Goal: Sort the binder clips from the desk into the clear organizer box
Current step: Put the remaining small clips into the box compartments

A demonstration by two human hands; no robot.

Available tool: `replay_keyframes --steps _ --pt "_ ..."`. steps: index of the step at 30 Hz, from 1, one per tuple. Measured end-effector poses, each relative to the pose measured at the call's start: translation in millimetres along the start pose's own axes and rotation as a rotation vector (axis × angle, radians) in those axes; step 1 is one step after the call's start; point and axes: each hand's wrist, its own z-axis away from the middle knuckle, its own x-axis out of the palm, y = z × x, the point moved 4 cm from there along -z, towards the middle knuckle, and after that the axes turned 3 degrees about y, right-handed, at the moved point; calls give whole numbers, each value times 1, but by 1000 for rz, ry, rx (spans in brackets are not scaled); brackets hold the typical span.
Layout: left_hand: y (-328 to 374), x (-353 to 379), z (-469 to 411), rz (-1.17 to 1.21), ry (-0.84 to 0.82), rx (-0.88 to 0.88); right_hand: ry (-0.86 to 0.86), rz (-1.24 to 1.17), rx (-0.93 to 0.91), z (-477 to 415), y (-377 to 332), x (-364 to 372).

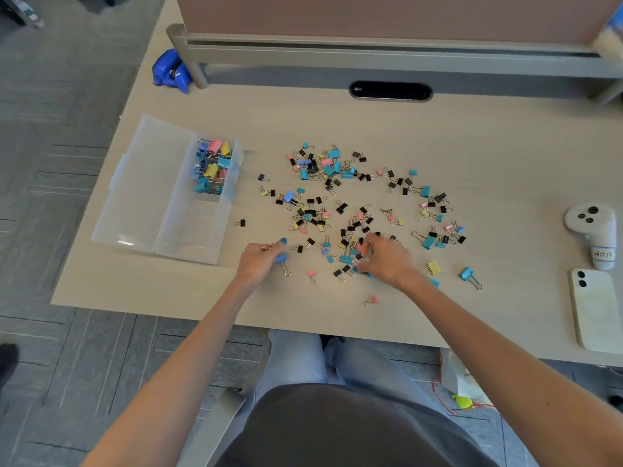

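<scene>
Progress: early, by my judgement; far more clips lie loose than are boxed.
Done: the end compartment of the organizer box [188,227] farthest from the person holds a heap of boxed clips [213,166]. These are larger ones, in pink, yellow, teal and blue.
Left: the box's other compartments look bare, and many dozens of loose binder clips [317,166] wait outside it.
Box: clear plastic, at the left of the worktop [472,146], with its lid [135,183] folded open to the left.
Where the clips lie: across the middle of the worktop, right of the box, in loose clusters. Strays lie toward the near edge, and a few sit between the pile and the box.
How the clips look: mostly small, with black the commonest and teal, pink, yellow and blue mixed in. A few larger teal and yellow ones sit toward the right. The wire handles jut out or lie flat, and many clips are tangled together.
Left hand [258,262]: fingers curled, pinching a blue clip [282,258] by its body, its handles pointing toward the person, near the box's near corner. Something metallic shows inside the curl; I cannot tell whether it is rings or more clips.
Right hand [384,261]: fingers bent down into the near side of the pile and touching clips. I cannot tell whether it has one pinched.
</scene>
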Motion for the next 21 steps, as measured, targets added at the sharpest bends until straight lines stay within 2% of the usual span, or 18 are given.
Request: replay_keyframes --steps 4,9,17,21 --pt "-7 -4 -4 -413 36 40 34 229 -35 9 4 1" --pt "0 1 3 -685 119 22 34 334 -26 12 6 2" --pt "10 14 1 -882 123 52 38 300 -23 13 11 9" --pt "14 15 4 -907 114 54 71 338 -73 14 9 9"
